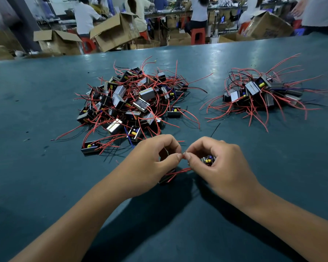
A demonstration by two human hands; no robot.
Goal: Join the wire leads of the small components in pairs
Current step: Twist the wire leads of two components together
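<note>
On my far left the dark green worktop (pixel 36 110) lies bare apart from a few dark specks. Next comes the big pile of components (pixel 133 101), small black and silver blocks with yellow parts, tangled in red and black leads that spray out in every direction. One single component (pixel 90 147) lies just off the pile's near-left edge, and another (pixel 173 111) lies just beside its right edge.

Moving toward the middle, I see my left hand (pixel 150 163) near the front of that pile, fingers curled, thumb and forefinger pinching the end of a red lead (pixel 183 155). A component (pixel 167 177) sits partly hidden beneath this hand, with red wires (pixel 178 172) running from under it toward the other hand.

Right against it, my right hand (pixel 216 167) is curled the same way, its thumb and forefinger pinching the lead end at the same spot, so the two sets of fingertips touch. Inside its curled fingers I can make out a second component (pixel 208 160) with a yellow part showing. I cannot tell whether the bare ends are twisted together yet; they are too small.

A loose black wire (pixel 215 129) lies just beyond the right hand. Further right sits the smaller pile (pixel 259 93), well apart from the first.

Beyond the worktop, cardboard boxes (pixel 114 31) and seated people fill the background.
</note>
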